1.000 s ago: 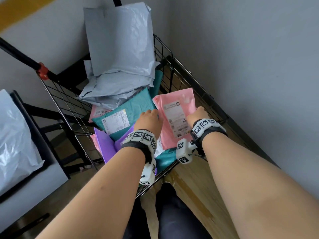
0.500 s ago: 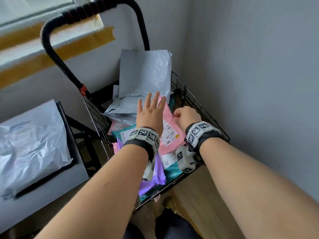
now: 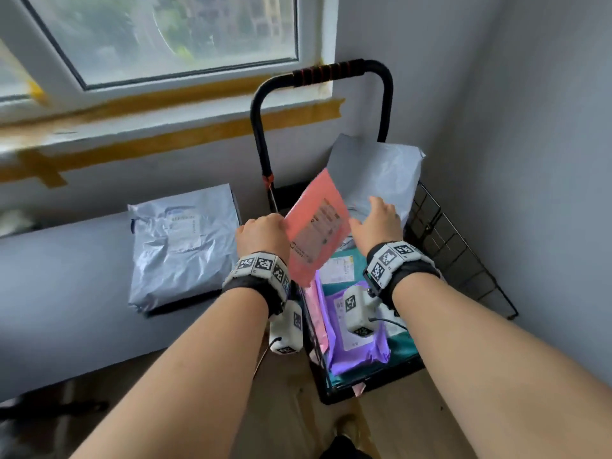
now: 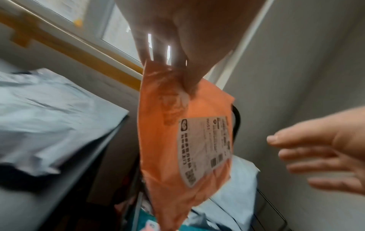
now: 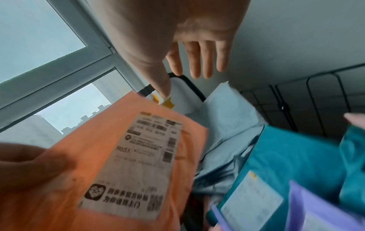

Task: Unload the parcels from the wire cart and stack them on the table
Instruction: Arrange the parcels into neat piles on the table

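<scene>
My left hand (image 3: 265, 235) pinches the edge of a pink parcel (image 3: 316, 226) with a white label and holds it tilted in the air above the wire cart's (image 3: 460, 253) left side. The left wrist view shows the same pink parcel (image 4: 183, 148) hanging from the left hand (image 4: 177, 65). My right hand (image 3: 381, 223) hovers beside the parcel with fingers spread and holds nothing; in its own view the right hand (image 5: 197, 51) is open above the pink parcel (image 5: 128, 164). One grey parcel (image 3: 183, 246) lies on the grey table (image 3: 59, 293).
In the cart lie a large grey parcel (image 3: 381, 173), a teal parcel (image 3: 344, 263), a purple parcel (image 3: 357, 336) and a pink one at the left wall. The cart's black handle (image 3: 324, 74) rises behind. A wall stands close on the right, a window behind.
The pink parcel has come up out of the cart. My left hand has taken hold of it and my right hand has let go and opened. The view has swung up and left.
</scene>
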The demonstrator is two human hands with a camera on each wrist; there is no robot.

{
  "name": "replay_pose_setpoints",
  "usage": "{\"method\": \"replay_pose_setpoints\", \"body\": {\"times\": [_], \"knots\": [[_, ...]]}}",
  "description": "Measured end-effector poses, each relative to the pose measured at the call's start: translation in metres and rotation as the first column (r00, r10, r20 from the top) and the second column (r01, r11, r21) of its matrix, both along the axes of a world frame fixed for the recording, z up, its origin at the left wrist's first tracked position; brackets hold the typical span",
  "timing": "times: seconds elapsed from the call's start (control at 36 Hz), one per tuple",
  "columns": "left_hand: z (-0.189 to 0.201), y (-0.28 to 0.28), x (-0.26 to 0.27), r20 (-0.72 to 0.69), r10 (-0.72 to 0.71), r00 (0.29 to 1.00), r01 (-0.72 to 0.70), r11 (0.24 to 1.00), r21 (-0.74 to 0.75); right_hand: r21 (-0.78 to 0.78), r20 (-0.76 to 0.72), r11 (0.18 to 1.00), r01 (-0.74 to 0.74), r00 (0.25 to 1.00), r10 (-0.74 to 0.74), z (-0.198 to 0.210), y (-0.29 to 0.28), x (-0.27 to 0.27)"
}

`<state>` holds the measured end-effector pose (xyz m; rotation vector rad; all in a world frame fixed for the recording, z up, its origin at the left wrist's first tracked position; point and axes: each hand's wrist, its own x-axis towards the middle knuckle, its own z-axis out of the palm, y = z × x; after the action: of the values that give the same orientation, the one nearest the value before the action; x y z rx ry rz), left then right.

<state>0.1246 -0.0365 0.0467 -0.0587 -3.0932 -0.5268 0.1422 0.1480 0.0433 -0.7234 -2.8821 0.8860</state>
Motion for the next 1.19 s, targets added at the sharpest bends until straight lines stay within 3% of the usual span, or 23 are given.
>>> {"method": "replay_pose_setpoints", "body": {"times": [0.11, 0.22, 0.36, 0.44, 0.53, 0.69, 0.89, 1.06, 1.19], "knots": [[0.013, -0.074, 0.017, 0.068, 0.197, 0.978, -0.208, 0.950, 0.233, -0.183, 0.123, 0.983, -0.002, 0.992, 0.025, -0.003, -0.075, 0.001], [0.015, -0.149, 0.041, 0.109, 0.346, 0.932, -0.355, 0.812, 0.463, -0.290, 0.217, 0.952, -0.100, 0.962, 0.167, -0.005, -0.156, 0.011], [0.015, -0.245, 0.071, 0.122, 0.470, 0.874, -0.441, 0.665, 0.602, -0.392, 0.273, 0.893, -0.222, 0.899, 0.344, -0.024, -0.261, 0.020], [0.016, -0.298, 0.090, 0.131, 0.522, 0.843, -0.471, 0.598, 0.649, -0.464, 0.255, 0.842, -0.276, 0.868, 0.425, -0.011, -0.319, 0.037], [0.012, -0.347, 0.108, 0.156, 0.572, 0.805, -0.518, 0.551, 0.654, -0.511, 0.211, 0.808, -0.294, 0.868, 0.449, -0.004, -0.367, 0.048], [-0.005, -0.422, 0.127, 0.219, 0.664, 0.715, -0.634, 0.484, 0.603, -0.412, 0.211, 0.814, -0.409, 0.826, 0.522, -0.002, -0.439, 0.047], [-0.014, -0.483, 0.119, 0.214, 0.794, 0.569, -0.778, 0.437, 0.451, -0.354, 0.228, 0.784, -0.510, 0.766, 0.601, -0.005, -0.507, 0.011], [-0.017, -0.536, 0.091, 0.225, 0.821, 0.525, -0.829, 0.433, 0.353, -0.356, 0.252, 0.726, -0.588, 0.688, 0.681, -0.015, -0.566, -0.036], [-0.025, -0.573, 0.071, 0.293, 0.853, 0.431, -0.873, 0.312, 0.376, -0.323, 0.278, 0.695, -0.643, 0.637, 0.719, -0.026, -0.611, -0.065]]}}
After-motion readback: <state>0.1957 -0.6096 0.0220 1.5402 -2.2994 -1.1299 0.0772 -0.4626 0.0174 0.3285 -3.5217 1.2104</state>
